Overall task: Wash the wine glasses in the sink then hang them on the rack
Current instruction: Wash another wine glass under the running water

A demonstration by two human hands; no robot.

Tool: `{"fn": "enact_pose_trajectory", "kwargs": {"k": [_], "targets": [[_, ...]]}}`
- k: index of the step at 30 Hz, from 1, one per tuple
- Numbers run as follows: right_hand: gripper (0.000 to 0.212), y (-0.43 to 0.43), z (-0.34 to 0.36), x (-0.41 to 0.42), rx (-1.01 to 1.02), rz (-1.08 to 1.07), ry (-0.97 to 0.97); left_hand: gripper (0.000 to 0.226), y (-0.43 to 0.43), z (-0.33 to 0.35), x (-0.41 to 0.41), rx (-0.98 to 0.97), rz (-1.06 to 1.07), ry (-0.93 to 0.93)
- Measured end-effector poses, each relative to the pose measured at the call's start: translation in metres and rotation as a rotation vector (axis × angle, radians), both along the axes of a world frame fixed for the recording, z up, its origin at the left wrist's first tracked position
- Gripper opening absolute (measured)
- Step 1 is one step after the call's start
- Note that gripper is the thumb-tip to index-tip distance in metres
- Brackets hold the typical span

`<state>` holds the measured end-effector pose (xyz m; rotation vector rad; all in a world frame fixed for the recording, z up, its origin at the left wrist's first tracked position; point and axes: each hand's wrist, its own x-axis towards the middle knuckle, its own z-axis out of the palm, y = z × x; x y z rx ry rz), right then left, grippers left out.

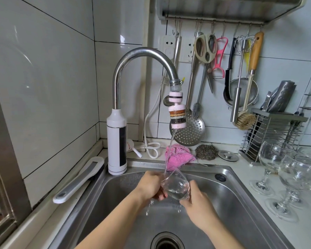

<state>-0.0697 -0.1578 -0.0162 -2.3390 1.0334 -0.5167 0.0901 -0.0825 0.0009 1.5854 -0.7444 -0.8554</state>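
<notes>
1 clear round wine glass (176,186) lies tilted between both hands, above the shiny steel sink (228,193). The left hand (151,186) curls around its bowl. The right hand (198,203) grips its lower end. Water from the curved silver tap (144,53) runs in. More clear stemmed glasses (275,159) stand right of the right hand.

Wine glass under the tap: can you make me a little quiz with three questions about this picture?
1. True or false: water runs from the curved steel tap onto the clear wine glass.
2. Which holds the glass: A the left hand alone, B the right hand alone, C both?
3. Fill in: the fluffy cloth behind the steel sink is coloured ___.

Key: 1 true; 2 C; 3 pink.
</notes>
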Motion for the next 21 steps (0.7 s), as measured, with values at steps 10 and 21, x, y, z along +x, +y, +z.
{"fn": "enact_pose_trajectory", "kwargs": {"k": [10, 21], "targets": [[0.03, 0.004, 0.0, 0.001, -0.034, -0.028, -0.139, 0.033, 0.001, 0.01, -0.004, 0.091, -0.03, 0.063], [0.024, 0.0, -0.003, 0.004, -0.113, -0.08, 0.043, 0.035, 0.001, -0.001, -0.003, 0.116, -0.022, 0.118]]}}
